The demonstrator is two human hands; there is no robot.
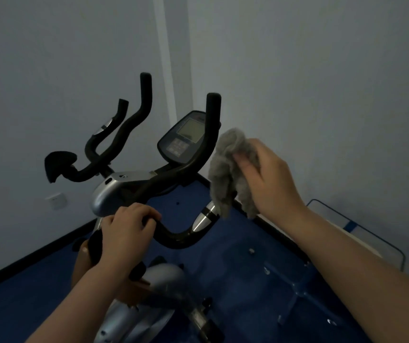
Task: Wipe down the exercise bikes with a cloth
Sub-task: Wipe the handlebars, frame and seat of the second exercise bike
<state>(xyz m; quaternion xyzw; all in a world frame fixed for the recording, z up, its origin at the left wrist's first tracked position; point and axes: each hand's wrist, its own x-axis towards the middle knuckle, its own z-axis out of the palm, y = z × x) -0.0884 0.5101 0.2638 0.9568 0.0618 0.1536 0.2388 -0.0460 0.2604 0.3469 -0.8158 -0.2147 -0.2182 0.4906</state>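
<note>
Our right hand [270, 179] pinches the grey cloth [230, 169], bunched and hanging beside the near bike's right handlebar [211, 144], poised, we judge, to wipe it. Our left hand [126, 226] curls round the left grip, probably steadying the frame. The console [186, 137] sits between the bars. We see no containers.

Blue floor [235, 243] down there, meeting the walls at a black skirting; the exercise bike [134, 194] stands on it.
</note>
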